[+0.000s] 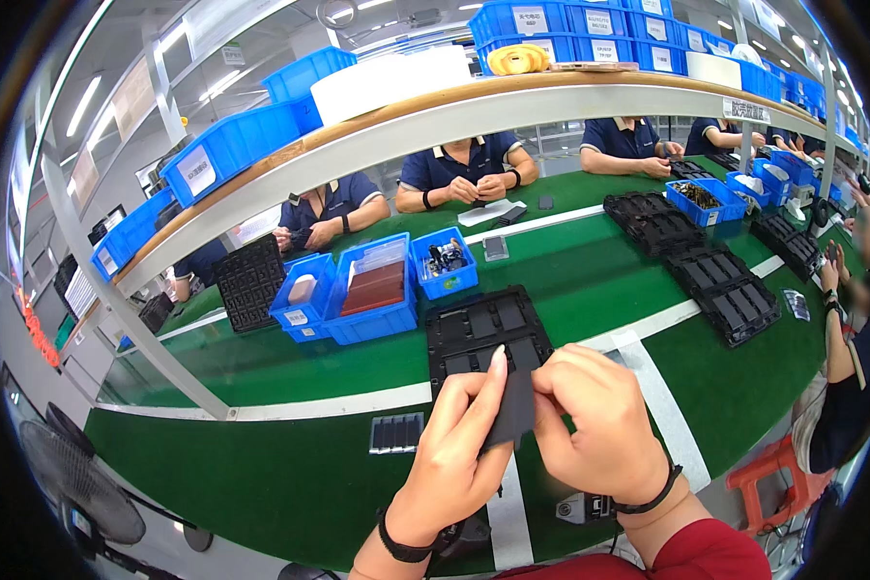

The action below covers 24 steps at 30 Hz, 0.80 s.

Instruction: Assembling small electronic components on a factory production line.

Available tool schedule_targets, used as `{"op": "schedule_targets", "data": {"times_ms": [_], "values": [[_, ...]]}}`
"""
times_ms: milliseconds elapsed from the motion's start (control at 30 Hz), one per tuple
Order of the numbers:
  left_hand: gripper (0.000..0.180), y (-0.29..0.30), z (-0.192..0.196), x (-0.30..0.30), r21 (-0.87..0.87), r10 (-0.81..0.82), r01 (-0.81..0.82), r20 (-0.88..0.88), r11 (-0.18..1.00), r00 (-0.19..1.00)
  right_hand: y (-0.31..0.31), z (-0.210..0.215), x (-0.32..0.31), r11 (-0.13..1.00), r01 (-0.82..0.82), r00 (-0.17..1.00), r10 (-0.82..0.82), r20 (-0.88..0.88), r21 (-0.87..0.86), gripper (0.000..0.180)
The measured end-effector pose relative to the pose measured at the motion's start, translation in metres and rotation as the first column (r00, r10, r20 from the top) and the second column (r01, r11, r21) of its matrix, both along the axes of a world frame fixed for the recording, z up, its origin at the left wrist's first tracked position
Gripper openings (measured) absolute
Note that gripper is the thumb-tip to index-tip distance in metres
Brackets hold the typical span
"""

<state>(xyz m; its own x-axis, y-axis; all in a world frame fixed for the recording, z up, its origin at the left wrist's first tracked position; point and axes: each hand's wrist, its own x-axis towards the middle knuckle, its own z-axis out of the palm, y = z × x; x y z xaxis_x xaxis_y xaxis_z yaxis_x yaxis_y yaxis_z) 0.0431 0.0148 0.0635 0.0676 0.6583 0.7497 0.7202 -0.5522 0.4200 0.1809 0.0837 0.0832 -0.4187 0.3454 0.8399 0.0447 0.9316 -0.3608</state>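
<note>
A thin dark sheet (512, 406), flat and about rectangular, is held up between the person's two hands, just above the near edge of the green bench (290, 464). The left hand (459, 454) pinches its left side, fingers (496, 372) closed on it with the forefinger stretched up along the edge. The right hand (599, 430) grips the right side, its fingers curled shut over the sheet's upper corner. Both wrists wear dark bands.

Right behind the sheet, lying on the bench, is a black tray (483, 333) with rectangular pockets; the hands cover its near end. To the left of the hands sits a small grey ribbed part (396, 432), well clear of them. A white stripe (338, 404) runs across the green surface beneath the tray, and another runs toward the person between the wrists.

Further back stand three blue bins (372, 290) side by side: one with a pale block, one with brown flat pieces, one with small dark parts. More black trays (725, 285) lie off to the right. Across the bench, people in dark blue shirts (464, 164) work with their own hands under a curved shelf (435, 111) loaded with blue bins. Another person's arm (836, 329) comes in at the right edge. A fan (72, 474) stands at the lower left.
</note>
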Motion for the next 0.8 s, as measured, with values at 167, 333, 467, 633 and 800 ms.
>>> {"op": "schedule_targets", "data": {"times_ms": [167, 333, 467, 633, 800], "values": [[0.051, 0.001, -0.004, -0.013, -0.104, -0.09, 0.119, 0.254, 0.987, 0.963, 0.0, -0.004, -0.01, 0.994, -0.049, 0.998, 0.052, -0.023, 0.103, 0.013], [0.025, -0.004, -0.006, -0.015, -0.101, -0.289, 0.557, 0.771, 0.824, 0.567, 0.004, 0.009, 0.005, 0.988, -0.152, 0.987, 0.152, -0.047, 0.014, 0.01], [0.023, -0.007, -0.008, -0.013, -0.103, -0.263, 0.591, 0.826, 0.8, 0.499, 0.003, 0.007, 0.001, 0.984, -0.18, 0.981, 0.181, -0.068, 0.011, 0.009], [0.029, -0.003, -0.007, -0.007, -0.164, -0.258, 0.513, 0.713, 0.842, 0.652, 0.006, -0.001, -0.003, 0.994, -0.096, 0.995, 0.097, -0.027, 0.059, 0.008], [0.042, -0.002, -0.007, 0.0, -0.251, -0.149, 0.321, 0.529, 0.913, 0.836, 0.004, -0.004, -0.009, 0.995, 0.028, 1.0, -0.027, -0.005, 0.091, 0.009]]}}
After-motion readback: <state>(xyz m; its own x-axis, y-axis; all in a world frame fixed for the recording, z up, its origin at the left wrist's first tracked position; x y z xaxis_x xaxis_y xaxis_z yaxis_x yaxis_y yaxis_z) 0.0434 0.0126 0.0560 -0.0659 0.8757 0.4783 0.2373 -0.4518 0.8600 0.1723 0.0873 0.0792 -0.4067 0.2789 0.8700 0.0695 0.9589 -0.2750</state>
